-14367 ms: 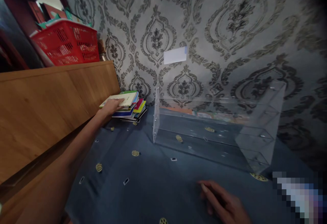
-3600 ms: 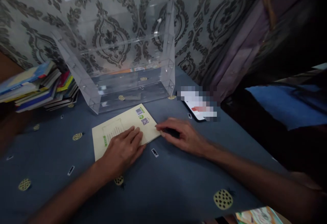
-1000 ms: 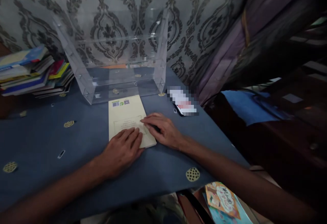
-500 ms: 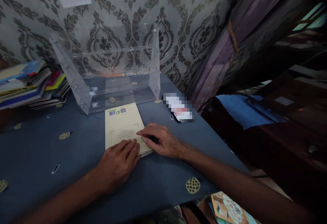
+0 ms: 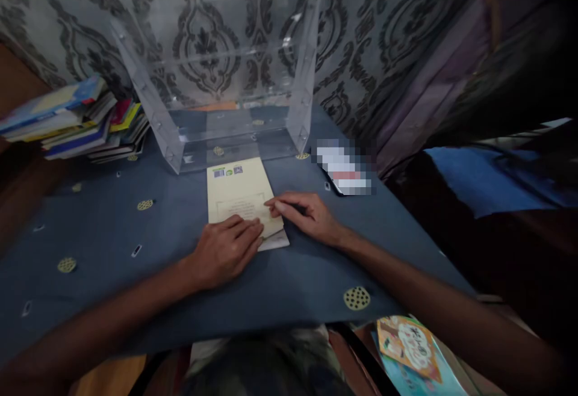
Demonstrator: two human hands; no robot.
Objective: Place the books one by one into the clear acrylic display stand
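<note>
A pale yellow book (image 5: 235, 182) lies on the desk, with printed text and small codes on its cover. My left hand (image 5: 230, 245) rests over the book's near left part, its fingers extended across the cover. At the right edge, my right hand (image 5: 309, 215) has thumb and index finger pinched on the cover. The cover's near right corner is lifted a little, and white pages (image 5: 275, 241) show beneath it. My left hand hides the near left corner of the book.
Behind the book stands a clear acrylic rack (image 5: 300, 101). A phone (image 5: 343, 170) with a blurred screen lies to the right. Stacked books (image 5: 76, 122) fill the far left. The blue patterned tablecloth (image 5: 171, 312) covers the desk; colourful books (image 5: 410, 348) sit below its front edge.
The view has shifted, so the desk items appear further right and higher. The cover's near right corner has come up, showing more of the white pages. Both hands stay at the book.
</note>
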